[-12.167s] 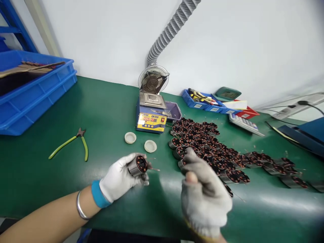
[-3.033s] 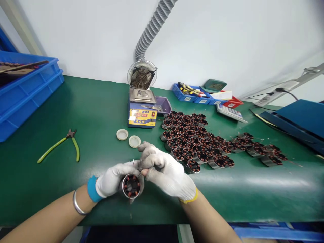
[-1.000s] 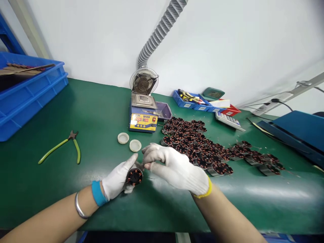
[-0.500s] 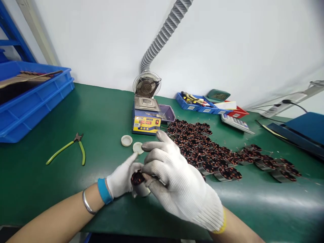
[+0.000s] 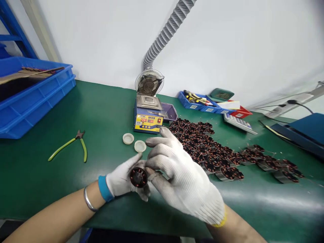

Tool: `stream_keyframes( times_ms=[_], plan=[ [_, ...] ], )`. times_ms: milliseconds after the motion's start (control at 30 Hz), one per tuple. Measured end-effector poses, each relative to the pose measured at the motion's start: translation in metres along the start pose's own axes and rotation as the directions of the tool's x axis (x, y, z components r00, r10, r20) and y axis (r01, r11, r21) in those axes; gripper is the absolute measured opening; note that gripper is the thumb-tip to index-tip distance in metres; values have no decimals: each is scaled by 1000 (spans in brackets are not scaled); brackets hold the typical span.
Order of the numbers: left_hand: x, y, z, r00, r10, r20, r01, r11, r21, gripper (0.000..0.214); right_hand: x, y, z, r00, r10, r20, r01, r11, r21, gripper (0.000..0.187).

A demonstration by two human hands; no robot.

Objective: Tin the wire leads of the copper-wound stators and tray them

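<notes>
My left hand (image 5: 124, 179), in a white glove with a blue cuff, is closed around a motor stator (image 5: 138, 178). The stator's round dark end with copper windings faces up toward me. My right hand (image 5: 174, 172), in a white knitted glove with greyed fingertips, is right beside the stator's edge. Its thumb and index finger pinch together there, and anything between them is too small to make out. Just beyond my hands, a white round cap (image 5: 128, 138) and a second white cap (image 5: 140, 146) lie on the green table (image 5: 106, 101).
A yellow-and-blue solder pot (image 5: 148, 118) stands under a grey exhaust hose (image 5: 169, 32). Many wound stators (image 5: 202, 145) fill the right side. Green-handled cutters (image 5: 80, 135) lie left, near a large blue crate (image 5: 37, 98). Tool trays (image 5: 193, 106) and a calculator (image 5: 239, 123) are at the back.
My left hand has turned the stator so that its wound end faces me more squarely. The right hand stays pinched beside it. The view has shifted slightly.
</notes>
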State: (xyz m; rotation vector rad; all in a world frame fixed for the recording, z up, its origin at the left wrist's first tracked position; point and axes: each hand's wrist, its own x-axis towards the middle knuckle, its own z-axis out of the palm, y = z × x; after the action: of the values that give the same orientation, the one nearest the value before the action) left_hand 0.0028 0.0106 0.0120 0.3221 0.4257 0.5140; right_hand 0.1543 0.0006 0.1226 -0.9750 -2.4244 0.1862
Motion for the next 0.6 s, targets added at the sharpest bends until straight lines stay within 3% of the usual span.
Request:
stream_keyframes(
  times_ms=[67,133,200,233,267,300,400,433,500,600],
  plan=[
    [-3,-4,1,999,-3,46,1,999,46,47,-8,9,3,998,39,-40,-37,998,52,11],
    [-5,-3,2,995,104,-1,-104,994,32,41,-20,19,7,968,160,-193,-131,979,155,12],
    [-5,-1,3,969,222,-112,-227,973,-30,32,-36,25,16,847,315,-429,-227,943,244,13],
    [-5,0,3,950,259,-175,-274,959,-68,27,-45,25,23,772,364,-521,-261,929,262,13],
    [-3,1,4,931,279,-235,-310,945,-107,24,-53,24,32,726,384,-570,-286,923,257,13],
    [-2,1,4,916,283,-283,-333,932,-146,24,-60,22,43,720,378,-581,-303,926,227,13],
    [2,-3,7,897,268,-352,-361,903,-234,30,-71,8,80,843,368,-392,-351,929,117,36],
    [3,-6,8,892,282,-354,-379,894,-241,32,-71,2,92,862,385,-330,-374,922,97,46],
    [5,-16,8,876,344,-336,-426,880,-208,34,-69,-5,108,843,454,-288,-441,891,113,57],
    [4,-30,5,870,412,-272,-451,887,-101,44,-65,-7,113,752,600,-272,-534,797,282,56]
  ],
)
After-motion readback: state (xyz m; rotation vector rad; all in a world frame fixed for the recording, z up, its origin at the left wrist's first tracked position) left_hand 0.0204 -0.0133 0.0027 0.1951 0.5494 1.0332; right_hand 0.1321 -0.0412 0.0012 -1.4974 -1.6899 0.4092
